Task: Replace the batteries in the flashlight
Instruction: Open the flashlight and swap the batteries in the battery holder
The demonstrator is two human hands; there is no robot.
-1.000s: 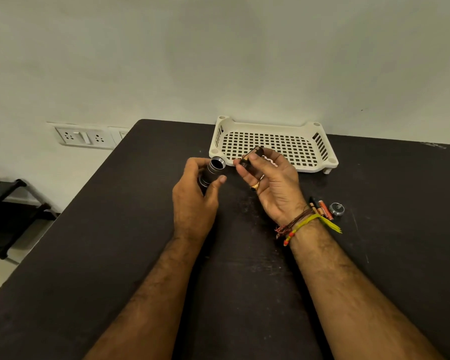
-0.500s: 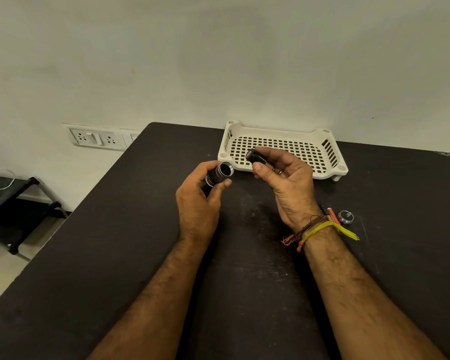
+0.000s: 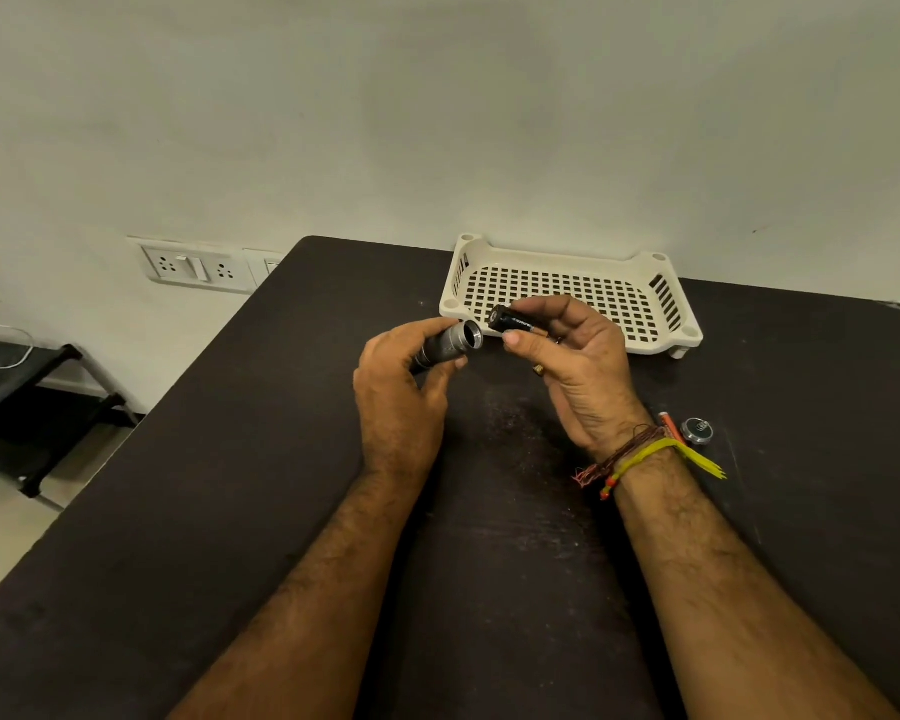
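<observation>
Over the middle of the dark desk (image 3: 281,511), the left hand (image 3: 401,402) wraps its fingers around the flashlight (image 3: 450,344), open silver end facing right. Just beside that opening, not touching, the right hand (image 3: 580,366) pinches a black battery holder (image 3: 515,323) between thumb and fingers. A white basket (image 3: 666,324) sits at the far edge. Near the right wrist lie what looks like an orange battery (image 3: 668,423) and a round cap (image 3: 697,431).

Pale wall (image 3: 437,122), black table (image 3: 177,511)
</observation>
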